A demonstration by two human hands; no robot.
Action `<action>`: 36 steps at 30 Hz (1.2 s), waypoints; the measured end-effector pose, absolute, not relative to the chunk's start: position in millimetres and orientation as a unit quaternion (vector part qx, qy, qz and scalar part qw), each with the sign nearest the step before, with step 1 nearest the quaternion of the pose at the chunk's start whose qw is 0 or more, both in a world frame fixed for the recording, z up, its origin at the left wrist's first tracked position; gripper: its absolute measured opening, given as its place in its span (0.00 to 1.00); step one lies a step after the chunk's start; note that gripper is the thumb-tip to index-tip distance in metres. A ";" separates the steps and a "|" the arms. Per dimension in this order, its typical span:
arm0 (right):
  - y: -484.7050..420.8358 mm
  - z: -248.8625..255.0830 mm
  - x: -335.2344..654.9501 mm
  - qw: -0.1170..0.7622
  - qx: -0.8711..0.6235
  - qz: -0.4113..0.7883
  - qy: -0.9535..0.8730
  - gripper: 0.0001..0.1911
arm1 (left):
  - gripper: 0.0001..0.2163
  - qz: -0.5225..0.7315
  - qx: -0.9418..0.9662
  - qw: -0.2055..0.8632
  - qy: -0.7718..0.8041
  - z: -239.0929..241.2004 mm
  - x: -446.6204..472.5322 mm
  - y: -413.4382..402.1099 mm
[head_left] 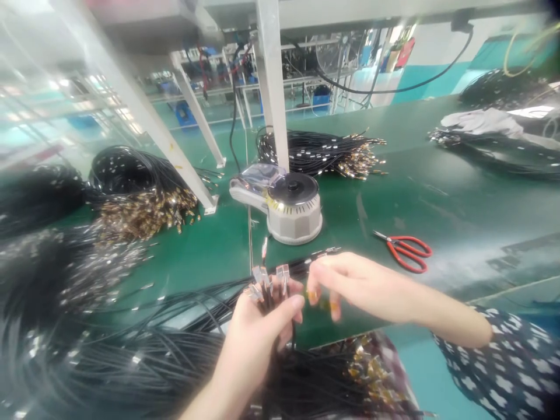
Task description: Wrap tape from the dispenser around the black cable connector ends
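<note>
My left hand (266,321) is closed around a small bunch of black cables (266,291). Their silvery connector ends stick up past my fingers, some with pale labels or sleeves. To the right, my right hand (336,283) hovers with bent, parted fingers, slightly blurred. Amber patches that look like tape show on its fingertips. Behind both hands stands a round white tape dispenser (294,213) with a black top disc and a clear cover. More black cables (219,300) lie under and left of my left hand.
Red-handled pliers (406,251) lie at right on the green table (350,227). Cable bundles lie behind the dispenser (315,153), at left (126,175) and far right (503,149). White posts (273,87) rise from the table. Gold-ended cables (367,373) hang near the front edge.
</note>
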State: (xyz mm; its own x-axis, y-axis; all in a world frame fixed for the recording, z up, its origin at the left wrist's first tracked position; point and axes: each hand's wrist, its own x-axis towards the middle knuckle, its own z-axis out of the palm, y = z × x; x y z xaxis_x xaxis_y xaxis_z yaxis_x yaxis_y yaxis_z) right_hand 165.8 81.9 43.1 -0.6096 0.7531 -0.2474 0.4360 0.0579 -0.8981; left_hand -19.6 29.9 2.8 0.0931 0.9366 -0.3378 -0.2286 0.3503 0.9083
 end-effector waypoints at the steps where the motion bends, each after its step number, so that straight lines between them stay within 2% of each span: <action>1: 80.5 43.3 165.4 0.147 -0.418 0.536 -0.718 0.29 | 0.11 0.443 0.358 0.650 0.503 3.1 -19.4 29.6; 5: 76.7 34.0 165.7 0.164 -0.434 0.528 -0.711 0.27 | 0.11 0.444 0.358 0.648 0.505 4.5 -16.9 28.1; 12: 63.1 5.5 161.4 0.282 -0.430 0.593 -0.620 0.19 | 0.11 0.465 0.342 0.646 0.500 3.7 -14.3 29.1; 16: 55.4 7.9 155.7 0.364 -0.443 0.534 -0.622 0.07 | 0.10 0.472 0.334 0.650 0.493 4.0 -13.4 27.7; 19: 56.8 13.0 156.8 0.399 -0.457 0.503 -0.615 0.08 | 0.13 0.488 0.330 0.650 0.480 4.8 -12.7 25.6; 24: 60.7 16.9 156.2 0.415 -0.453 0.517 -0.597 0.07 | 0.11 0.497 0.342 0.647 0.467 5.0 -13.2 24.4; 28: 60.6 14.6 149.1 0.423 -0.443 0.534 -0.583 0.03 | 0.14 0.491 0.358 0.635 0.477 4.7 -13.2 23.7; 36: 61.6 13.1 141.7 0.423 -0.432 0.550 -0.576 0.05 | 0.15 0.491 0.384 0.606 0.494 4.5 -11.9 20.1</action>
